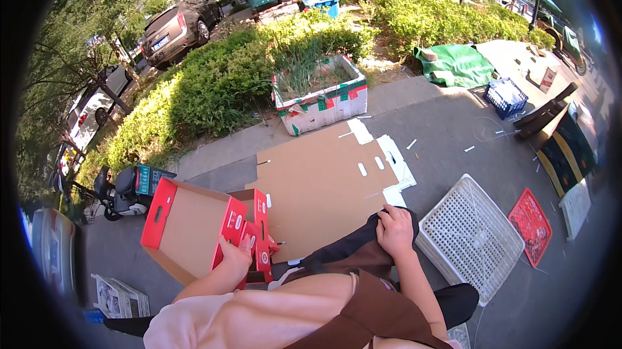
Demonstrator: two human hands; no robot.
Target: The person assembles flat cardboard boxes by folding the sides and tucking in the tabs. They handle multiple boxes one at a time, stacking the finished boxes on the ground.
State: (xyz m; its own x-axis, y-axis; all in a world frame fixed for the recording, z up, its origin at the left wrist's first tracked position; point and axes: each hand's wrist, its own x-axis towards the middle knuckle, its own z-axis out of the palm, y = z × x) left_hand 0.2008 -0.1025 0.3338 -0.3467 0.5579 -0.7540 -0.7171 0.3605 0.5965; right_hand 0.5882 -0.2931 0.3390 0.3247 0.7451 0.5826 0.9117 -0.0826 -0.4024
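Note:
My left hand (234,259) is closed on the printed side of an open red cardboard box (194,219), plain brown inside, which tilts at my left. A second red box (261,235) stands close against it, partly hidden. Curled over the dark trouser knee (363,235), my right hand (396,231) is closed on the cloth. In front of me a large flat brown cardboard sheet (317,184) lies on the ground, with white tabs and slots along its right edge.
A white plastic crate (473,239) and a red plastic basket (531,226) lie to my right. Ahead stands a white planter box (321,103) by the hedge. A scooter (129,190) is at the left. Farther right are a blue crate (505,97) and green cloth (453,64).

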